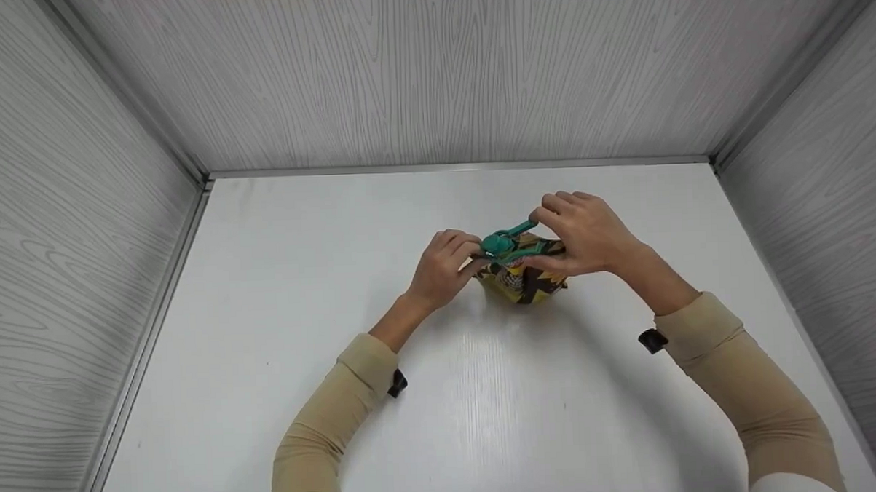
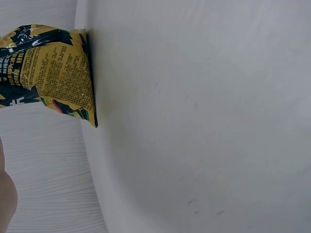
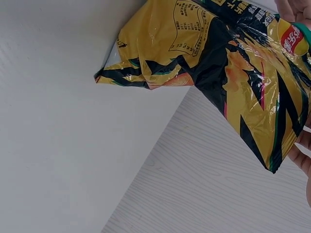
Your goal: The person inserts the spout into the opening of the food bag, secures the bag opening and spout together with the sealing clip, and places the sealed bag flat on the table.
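One snack bag (image 1: pixel 524 285) rests on the desk (image 1: pixel 481 426); the left grip (image 1: pixel 442 271) pinches its top edge, the right grip (image 1: pixel 589 233) pinches a green clip (image 1: pixel 498 244), arms apart.

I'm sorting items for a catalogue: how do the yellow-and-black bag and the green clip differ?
The bag is printed yellow and black; the clip looks plain green. The bag is bulky; the clip is slim, its two arms spread apart. Both are between the left hand and the right hand.
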`<state>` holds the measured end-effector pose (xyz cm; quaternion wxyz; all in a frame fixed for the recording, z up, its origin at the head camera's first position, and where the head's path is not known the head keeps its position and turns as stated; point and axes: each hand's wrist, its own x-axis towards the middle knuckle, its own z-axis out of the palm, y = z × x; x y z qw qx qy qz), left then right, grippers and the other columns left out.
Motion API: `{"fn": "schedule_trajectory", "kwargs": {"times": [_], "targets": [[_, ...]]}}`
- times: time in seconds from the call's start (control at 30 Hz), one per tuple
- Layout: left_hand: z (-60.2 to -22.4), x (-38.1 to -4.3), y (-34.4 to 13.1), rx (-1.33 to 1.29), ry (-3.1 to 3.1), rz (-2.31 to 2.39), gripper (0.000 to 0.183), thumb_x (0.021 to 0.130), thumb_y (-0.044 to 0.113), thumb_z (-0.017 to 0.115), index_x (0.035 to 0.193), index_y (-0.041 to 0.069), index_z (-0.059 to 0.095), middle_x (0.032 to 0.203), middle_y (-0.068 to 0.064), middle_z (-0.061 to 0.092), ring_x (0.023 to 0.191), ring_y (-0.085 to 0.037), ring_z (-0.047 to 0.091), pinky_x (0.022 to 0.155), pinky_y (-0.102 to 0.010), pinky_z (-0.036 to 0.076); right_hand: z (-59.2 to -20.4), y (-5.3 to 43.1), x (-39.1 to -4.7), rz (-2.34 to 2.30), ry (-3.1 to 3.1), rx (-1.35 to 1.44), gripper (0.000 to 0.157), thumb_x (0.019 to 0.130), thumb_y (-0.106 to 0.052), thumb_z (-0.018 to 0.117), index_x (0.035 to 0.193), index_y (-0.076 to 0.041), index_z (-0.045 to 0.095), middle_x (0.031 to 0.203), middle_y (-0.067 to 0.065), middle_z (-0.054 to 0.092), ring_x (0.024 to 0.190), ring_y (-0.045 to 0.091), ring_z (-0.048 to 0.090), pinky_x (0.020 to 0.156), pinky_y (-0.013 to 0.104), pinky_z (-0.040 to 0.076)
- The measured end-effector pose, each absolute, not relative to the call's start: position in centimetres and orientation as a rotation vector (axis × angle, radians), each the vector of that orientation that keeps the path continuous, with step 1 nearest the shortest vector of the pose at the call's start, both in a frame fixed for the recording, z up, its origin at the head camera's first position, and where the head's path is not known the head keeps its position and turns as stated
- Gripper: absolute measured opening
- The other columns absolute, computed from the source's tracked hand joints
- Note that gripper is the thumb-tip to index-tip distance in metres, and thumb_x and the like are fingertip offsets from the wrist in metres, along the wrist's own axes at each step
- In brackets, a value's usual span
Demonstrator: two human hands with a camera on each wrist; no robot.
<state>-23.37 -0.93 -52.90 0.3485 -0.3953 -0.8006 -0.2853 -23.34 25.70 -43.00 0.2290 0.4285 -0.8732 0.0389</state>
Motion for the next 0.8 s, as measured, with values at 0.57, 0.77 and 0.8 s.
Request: {"fn": "schedule_trajectory", "kwargs": {"times": [0.57, 0.77, 0.8], "targets": [[-52.69, -23.46, -0.78, -1.028, -2.066, -0.742, 0.022, 0.095, 0.033, 0.06, 0.092, 0.011, 0.062, 0.097, 0.0, 0.067, 0.094, -0.015, 0.058, 0.085, -0.029, 0.047, -42.73, 25.41, -23.21, 0.135, -2.347, 1.194, 0.056, 0.079, -0.066, 0.06, 0.095, -0.011, 0.062, 0.08, 0.004, 0.058, 0.062, 0.02, 0.05, 0.059, 0.039, 0.049], [-52.71, -23.56, -0.78, -1.023, -2.057, -0.746, 0.023, 0.095, 0.033, 0.061, 0.092, 0.01, 0.061, 0.096, 0.001, 0.067, 0.094, -0.015, 0.058, 0.085, -0.029, 0.047, -42.75, 25.44, -23.29, 0.137, -2.359, 1.196, 0.056, 0.081, -0.066, 0.058, 0.093, -0.011, 0.062, 0.079, 0.004, 0.058, 0.063, 0.02, 0.052, 0.06, 0.039, 0.05], [-52.68, -23.57, -0.77, -1.023, -2.055, -0.746, 0.023, 0.095, 0.033, 0.061, 0.092, 0.01, 0.061, 0.096, 0.001, 0.067, 0.094, -0.015, 0.058, 0.085, -0.029, 0.047, -42.77, 25.43, -23.31, 0.15, -2.357, 1.195, 0.057, 0.081, -0.066, 0.058, 0.092, -0.011, 0.062, 0.079, 0.004, 0.058, 0.063, 0.02, 0.052, 0.06, 0.039, 0.049]]}}
